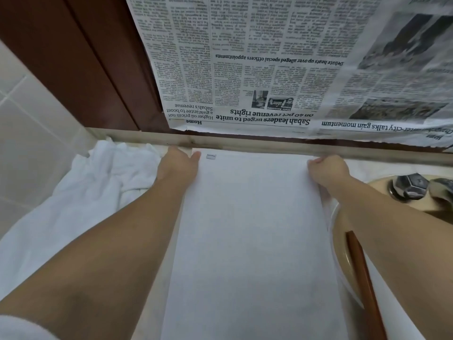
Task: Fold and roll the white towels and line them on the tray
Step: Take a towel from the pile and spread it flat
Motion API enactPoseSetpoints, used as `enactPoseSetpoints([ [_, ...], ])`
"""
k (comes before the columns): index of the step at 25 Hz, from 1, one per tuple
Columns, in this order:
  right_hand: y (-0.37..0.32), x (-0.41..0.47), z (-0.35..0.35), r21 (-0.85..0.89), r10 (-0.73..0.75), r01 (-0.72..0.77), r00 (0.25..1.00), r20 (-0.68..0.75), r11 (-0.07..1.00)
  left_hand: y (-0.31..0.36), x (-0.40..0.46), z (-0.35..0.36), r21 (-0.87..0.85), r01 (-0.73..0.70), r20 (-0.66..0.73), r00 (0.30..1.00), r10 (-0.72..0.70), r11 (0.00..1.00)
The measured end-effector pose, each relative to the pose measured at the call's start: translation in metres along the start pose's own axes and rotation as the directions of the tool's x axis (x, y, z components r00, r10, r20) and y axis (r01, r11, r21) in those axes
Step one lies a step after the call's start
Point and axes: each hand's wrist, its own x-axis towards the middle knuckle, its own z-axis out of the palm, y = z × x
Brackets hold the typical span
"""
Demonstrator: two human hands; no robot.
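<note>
Towel [252, 229]: spread flat, far edge near the ledge [245, 143].
Left hand [177, 165]: fingers extended, pressing towel's far-left corner.
Right hand [328, 170]: fingers curled, pinching towel's far-right corner.

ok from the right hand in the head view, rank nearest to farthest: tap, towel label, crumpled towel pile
From the right hand:
1. tap, just to its right on the basin
2. towel label, across the flat towel, by the left hand
3. crumpled towel pile, far left
</note>
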Motion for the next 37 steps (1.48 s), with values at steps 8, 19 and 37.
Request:
enactPoseSetpoints([
  [8,0.008,-0.031,-0.012,-0.042,-0.09,0.096,0.988,0.128,0.994,-0.006,-0.179,0.015,-0.213,-0.264,-0.183,0.957,0.227,0.941],
  [19,-0.006,-0.092,-0.042,0.197,-0.212,0.191,0.973,0.088,0.962,0.025,-0.395,0.08,0.141,-0.221,0.424,0.894,0.142,0.965],
  [37,-0.094,-0.157,0.006,0.35,-0.417,0.419,0.905,-0.084,0.838,-0.027,-0.374,-0.018,-0.271,-0.057,0.025,0.998,0.066,0.961],
])
